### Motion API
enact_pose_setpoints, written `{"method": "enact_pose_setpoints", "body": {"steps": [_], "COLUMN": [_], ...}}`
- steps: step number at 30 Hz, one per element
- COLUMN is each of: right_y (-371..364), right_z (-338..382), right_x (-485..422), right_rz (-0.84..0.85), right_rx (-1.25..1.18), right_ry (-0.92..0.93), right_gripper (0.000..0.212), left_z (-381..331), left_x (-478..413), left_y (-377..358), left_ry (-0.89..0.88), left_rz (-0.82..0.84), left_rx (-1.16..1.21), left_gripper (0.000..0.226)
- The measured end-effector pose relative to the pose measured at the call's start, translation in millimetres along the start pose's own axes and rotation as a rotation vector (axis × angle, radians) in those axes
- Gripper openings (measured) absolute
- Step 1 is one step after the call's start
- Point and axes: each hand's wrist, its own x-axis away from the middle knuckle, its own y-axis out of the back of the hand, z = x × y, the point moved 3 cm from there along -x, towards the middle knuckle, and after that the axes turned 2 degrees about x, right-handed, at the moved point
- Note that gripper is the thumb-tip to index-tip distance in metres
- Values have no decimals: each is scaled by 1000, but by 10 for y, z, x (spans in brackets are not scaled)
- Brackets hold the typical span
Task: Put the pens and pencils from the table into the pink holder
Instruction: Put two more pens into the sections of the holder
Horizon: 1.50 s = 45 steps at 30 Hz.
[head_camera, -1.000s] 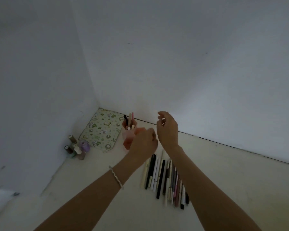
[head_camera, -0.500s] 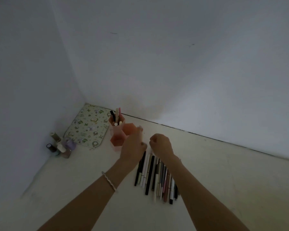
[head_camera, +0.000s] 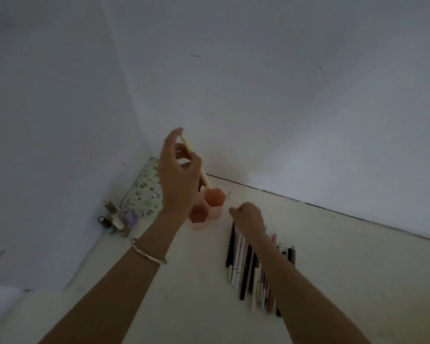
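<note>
Cream slim pen [head_camera: 187, 146] pinched by left hand [head_camera: 178, 181] over hexagonal pink holder [head_camera: 216, 198]; right hand [head_camera: 249, 218] grip unclear.

This looks like a quiet corner of a home, a desk for writing and small personal things. A cream table [head_camera: 358, 269] sits pushed into the angle where two bare white walls [head_camera: 283, 108] meet. In its far left corner lie a flower-patterned mat [head_camera: 144, 192] and a cluster of small bottles [head_camera: 117, 219]. Just beside the mat stands a pink holder [head_camera: 215, 198], with a row of pens and pencils [head_camera: 242, 264] near it.
</note>
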Motion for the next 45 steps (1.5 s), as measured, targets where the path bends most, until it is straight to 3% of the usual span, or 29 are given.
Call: {"method": "enact_pose_setpoints", "body": {"steps": [2, 4, 8, 10, 15, 19, 24, 26, 28, 31, 33, 35, 40, 42, 45], "right_y": [288, 577, 963, 1034, 997, 739, 321, 299, 417, 622, 727, 813, 899, 844, 630], "right_z": [125, 266, 543, 678, 986, 1104, 1049, 960, 843, 620, 462, 296, -38, -130, -217], "right_x": [-61, -95, -9, 68, 230, 272, 257, 278, 282, 241, 230, 238, 258, 244, 206], "right_rz": [-95, -205, -457, -536, -655, -620, -384, -409, -469, -499, -472, -459, -438, -392, -220], "right_rx": [-165, -326, -548, -629, -736, -608, -179, -119, -187, -252, -260, -246, -168, -121, 58], "right_ry": [-4, 19, 134, 222, 436, 557, 701, 735, 653, 507, 441, 405, 357, 320, 275], "right_gripper": [27, 16, 5, 12, 12, 12, 12, 17, 24, 30, 30, 27, 21, 21, 16], "left_z": [62, 158, 419, 531, 633, 538, 367, 296, 256, 391, 572, 742, 917, 847, 590], "left_x": [-134, -191, -41, 83, 118, 65, 115, 220, 415, 886, 1236, 1510, 1671, 1582, 1254], "left_y": [119, 158, 54, 20, 167, 253, 158, 53, -120, -445, -599, -684, -732, -742, -733], "left_ry": [-21, -18, -32, -89, -97, -71, -72, -68, -58, -41, 119, 186, 240, 254, 231], "left_rz": [-149, -180, 41, 160, 58, 18, 38, 91, 236, 597, 824, 938, 898, 866, 690], "left_rx": [-4, -39, -212, -360, -473, -374, -292, -273, -295, -587, -721, -860, -922, -819, -570], "left_gripper": [48, 48, 39, 29, 27, 32, 30, 24, 15, 7, 15, 28, 44, 44, 50]}}
